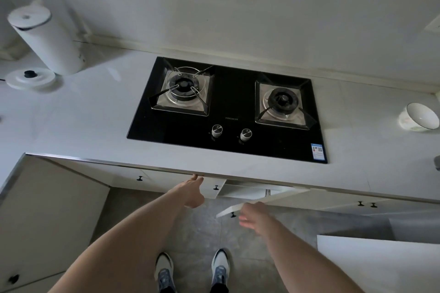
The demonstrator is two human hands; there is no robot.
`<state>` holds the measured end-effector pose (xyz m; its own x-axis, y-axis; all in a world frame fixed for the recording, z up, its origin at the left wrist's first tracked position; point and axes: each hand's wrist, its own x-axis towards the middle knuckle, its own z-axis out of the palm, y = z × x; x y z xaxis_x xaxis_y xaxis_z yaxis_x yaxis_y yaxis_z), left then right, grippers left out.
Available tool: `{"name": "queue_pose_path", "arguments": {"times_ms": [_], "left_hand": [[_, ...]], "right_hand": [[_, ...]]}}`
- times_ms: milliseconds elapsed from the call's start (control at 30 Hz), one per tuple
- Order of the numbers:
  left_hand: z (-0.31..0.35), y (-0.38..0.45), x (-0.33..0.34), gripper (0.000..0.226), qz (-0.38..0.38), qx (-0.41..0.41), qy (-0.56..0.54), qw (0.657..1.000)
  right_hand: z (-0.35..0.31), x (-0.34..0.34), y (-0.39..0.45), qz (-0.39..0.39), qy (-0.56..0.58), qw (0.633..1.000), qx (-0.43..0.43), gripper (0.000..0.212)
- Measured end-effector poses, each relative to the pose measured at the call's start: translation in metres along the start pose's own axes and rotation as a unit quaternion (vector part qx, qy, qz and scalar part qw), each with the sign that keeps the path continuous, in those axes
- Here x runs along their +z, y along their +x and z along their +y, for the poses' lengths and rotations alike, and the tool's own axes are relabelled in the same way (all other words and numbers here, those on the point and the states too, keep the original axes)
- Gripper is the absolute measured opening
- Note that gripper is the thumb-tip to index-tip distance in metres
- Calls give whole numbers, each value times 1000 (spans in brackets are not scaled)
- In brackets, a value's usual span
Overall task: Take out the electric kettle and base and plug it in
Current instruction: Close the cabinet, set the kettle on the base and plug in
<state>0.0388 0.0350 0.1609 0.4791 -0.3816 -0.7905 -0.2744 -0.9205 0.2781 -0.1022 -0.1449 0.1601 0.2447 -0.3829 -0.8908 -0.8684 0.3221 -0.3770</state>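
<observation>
On the worktop [71, 123], far to the left, the white kettle [48, 39] stands up tall, and its round base [31, 78] lies just in front of it, not under it. Under the worktop edge, the left hand [194, 191] rests flat with straight fingers on a cupboard door [212, 189]. The right hand [254, 217] is blurry, its grip loose and holding nothing, beside another door [273, 202] that swings open. A black stove [228, 112] sits in the middle, and a white bowl [419, 118] is far right.

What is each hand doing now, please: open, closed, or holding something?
Left hand: open, fingers straight against the left cupboard door, holding nothing.
Right hand: blurred, beside the edge of the right cupboard door; cannot be told.
</observation>
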Motion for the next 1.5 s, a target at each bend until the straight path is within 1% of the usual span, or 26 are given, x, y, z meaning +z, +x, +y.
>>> {"name": "queue_pose_path", "arguments": {"times_ms": [67,200,300,433,633,833,900,967,1000,1033,1067,1100,1133,1167,1200,1233,1367,1500], "left_hand": [[-10,-8,-3,76,21,8,0,1000],[-28,-27,-7,73,70,0,-22,997],[-40,-38,-10,72,97,-3,-39,994],[-52,-47,-15,68,126,-8,-64,990],[-61,-61,-20,68,152,-15,-90,984],[-66,-69,-21,65,164,-11,-102,981],[-69,-70,-22,65,165,-13,-106,981],[-75,-71,-23,64,163,-13,-103,981],[-78,-72,-25,64,164,-13,-99,981],[-83,-73,-27,64,164,-14,-96,982],[-87,-74,-30,64,165,-14,-95,982],[-92,-76,-34,64,166,-13,-94,982],[-98,-80,-38,64,165,-12,-93,982],[-105,-84,-42,64,164,-10,-90,982],[-113,-88,-46,64,166,-8,-90,982],[-123,-93,-51,64,169,-6,-89,981],[-181,-118,-77,65,197,-12,-85,977],[-246,-150,-104,64,245,-29,-93,965]], "right_hand": [[-8,4,-4,-7,55,998,11,14],[-24,12,7,16,68,997,-22,10],[-34,12,15,20,87,996,-21,12],[-44,15,24,21,84,996,-25,17],[-60,25,28,-5,91,996,-5,16],[-62,33,39,9,180,984,6,17],[-61,35,39,4,183,983,2,17],[-61,36,37,-4,156,988,0,14],[-62,37,34,-13,122,992,1,13],[-62,37,28,-21,69,997,3,12],[-64,37,19,-31,-10,999,7,12],[-66,39,11,-34,-106,994,4,15],[-68,44,3,-30,-215,976,-8,21],[-70,50,-3,-24,-309,950,-28,28],[-74,59,-8,-24,-379,923,-56,37],[-77,70,-11,-30,-421,902,-87,45],[-100,139,-42,-54,-458,862,-210,62],[-134,220,-101,-80,-467,821,-318,62]]}}
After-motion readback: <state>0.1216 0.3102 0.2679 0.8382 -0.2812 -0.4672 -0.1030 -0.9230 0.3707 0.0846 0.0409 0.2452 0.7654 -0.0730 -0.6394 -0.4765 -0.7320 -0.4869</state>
